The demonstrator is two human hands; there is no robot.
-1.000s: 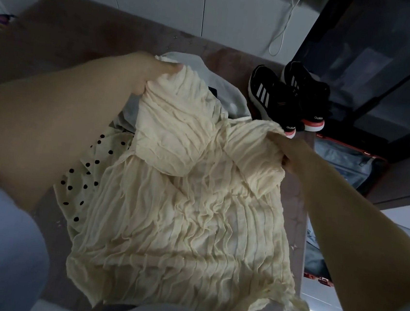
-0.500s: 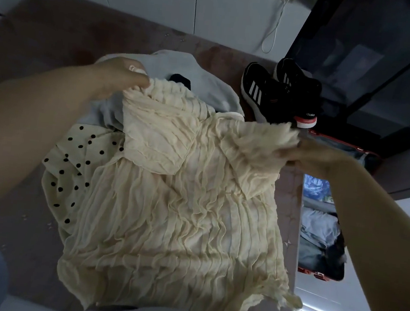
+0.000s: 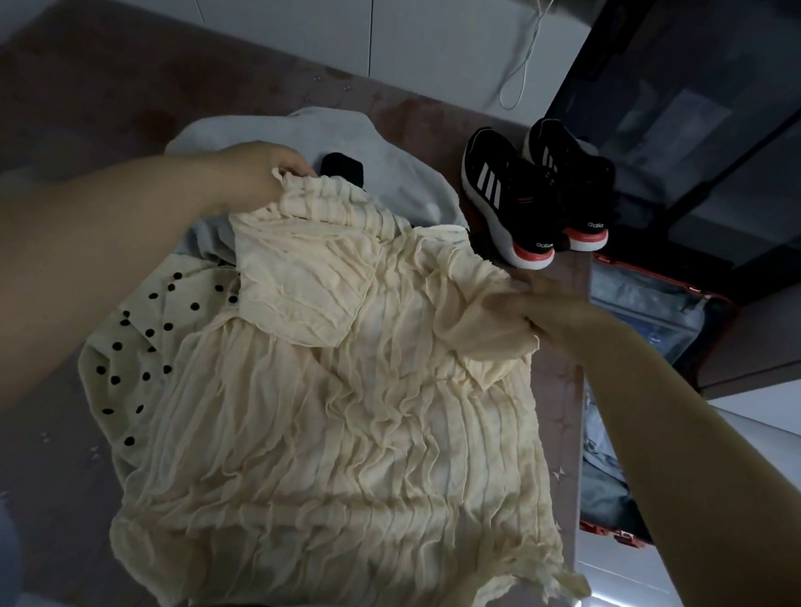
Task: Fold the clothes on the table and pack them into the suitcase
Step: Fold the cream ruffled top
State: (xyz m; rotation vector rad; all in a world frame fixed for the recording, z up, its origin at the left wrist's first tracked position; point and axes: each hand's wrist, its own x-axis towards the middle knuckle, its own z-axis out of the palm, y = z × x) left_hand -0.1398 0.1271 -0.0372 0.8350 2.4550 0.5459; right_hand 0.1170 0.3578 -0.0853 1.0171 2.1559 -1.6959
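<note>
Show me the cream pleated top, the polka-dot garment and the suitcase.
cream pleated top (image 3: 349, 446): head view, crinkled front panel
polka-dot garment (image 3: 160, 312): head view, uncovered spotted part
suitcase (image 3: 645, 304): head view, grey inner lining

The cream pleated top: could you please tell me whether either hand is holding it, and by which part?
Both hands hold the cream pleated top. The left hand pinches its far upper edge and the right hand grips its upper right edge.
</note>
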